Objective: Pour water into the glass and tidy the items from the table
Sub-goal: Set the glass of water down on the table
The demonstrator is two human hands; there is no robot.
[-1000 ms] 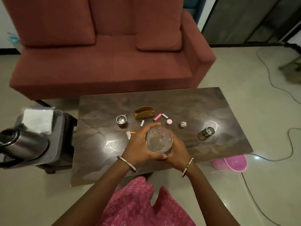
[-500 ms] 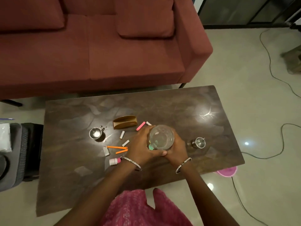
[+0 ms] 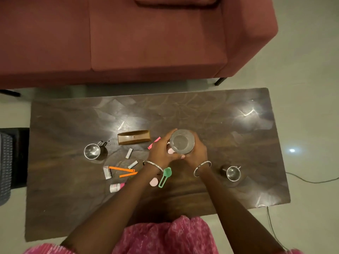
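Note:
A clear glass (image 3: 182, 141) is held over the middle of the dark table (image 3: 229, 129), seen from straight above. My left hand (image 3: 161, 150) wraps its left side and my right hand (image 3: 197, 153) its right side. Two small steel cups stand on the table, one at the left (image 3: 92, 151) and one at the right (image 3: 232, 173). Small items lie scattered left of my hands: a brown holder (image 3: 134, 137), orange sticks (image 3: 122, 169), white sachets (image 3: 129, 153), a pink-capped bottle (image 3: 116, 187), a green scoop (image 3: 165, 176), a pink lid (image 3: 153, 182).
A red sofa (image 3: 146, 43) stands just beyond the table's far edge. A dark stand (image 3: 11, 158) sits off the table's left end. A cable (image 3: 311, 180) runs over the floor at the right.
The view has tilted down and moved closer over the table. Both hands stay on the glass, which now sits farther from me, near the brown holder. The kettle and pink basin are out of view.

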